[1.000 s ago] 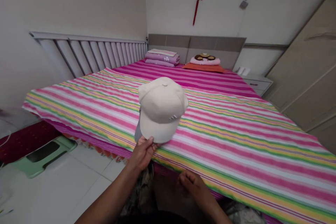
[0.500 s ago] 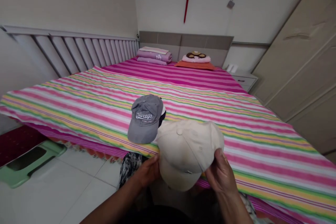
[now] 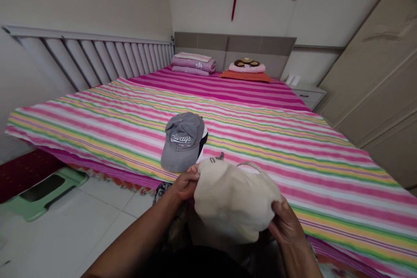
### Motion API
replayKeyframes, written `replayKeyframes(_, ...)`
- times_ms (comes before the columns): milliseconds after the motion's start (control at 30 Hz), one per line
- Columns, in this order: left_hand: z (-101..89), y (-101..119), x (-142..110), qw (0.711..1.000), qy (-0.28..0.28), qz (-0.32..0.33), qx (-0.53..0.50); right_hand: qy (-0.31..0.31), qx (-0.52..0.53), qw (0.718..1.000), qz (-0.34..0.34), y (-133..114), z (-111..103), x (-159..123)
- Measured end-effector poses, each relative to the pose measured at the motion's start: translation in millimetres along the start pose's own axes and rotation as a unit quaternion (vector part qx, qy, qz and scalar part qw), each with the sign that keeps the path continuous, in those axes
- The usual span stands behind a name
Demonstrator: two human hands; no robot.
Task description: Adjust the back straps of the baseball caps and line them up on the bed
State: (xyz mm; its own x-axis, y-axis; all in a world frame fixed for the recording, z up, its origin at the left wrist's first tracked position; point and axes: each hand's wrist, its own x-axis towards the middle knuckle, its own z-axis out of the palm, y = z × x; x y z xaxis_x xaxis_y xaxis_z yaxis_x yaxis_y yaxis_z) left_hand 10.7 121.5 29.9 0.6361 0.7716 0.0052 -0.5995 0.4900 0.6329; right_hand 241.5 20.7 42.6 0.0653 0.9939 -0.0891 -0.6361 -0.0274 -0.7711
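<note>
Fingers of the left hand (image 3: pixel 186 186) and right hand (image 3: pixel 288 222) clamp opposite sides of a cream cap (image 3: pixel 236 202) at the near edge of a striped bed (image 3: pixel 325 173). Beyond the left hand, a gray cap (image 3: pixel 184 132) lies near that edge. Folded bedding (image 3: pixel 193 64) sits by the far edge.

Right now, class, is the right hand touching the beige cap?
Touching. The head view shows the right hand gripping the beige cap at its side.

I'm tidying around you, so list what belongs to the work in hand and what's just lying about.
In hand, or likely with it: cream cap, gripped by left hand and right hand; grey cap nearby.

Just about: folded purple bedding; pink bear-faced item; green stool.
</note>
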Motion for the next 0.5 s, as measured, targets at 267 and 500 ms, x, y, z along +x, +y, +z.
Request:
replayKeyframes(267, 15.6, 7, -4, 0.993, -0.039, -0.075, 0.083, 0.003, -0.025, 0.999, 0.021, -2, -17, -5)
replayKeyframes(500, 27.9, 16, -2, 0.975, 0.013, -0.053, 0.216, -0.005, -0.055, 0.998, 0.038, -2, -21, -13)
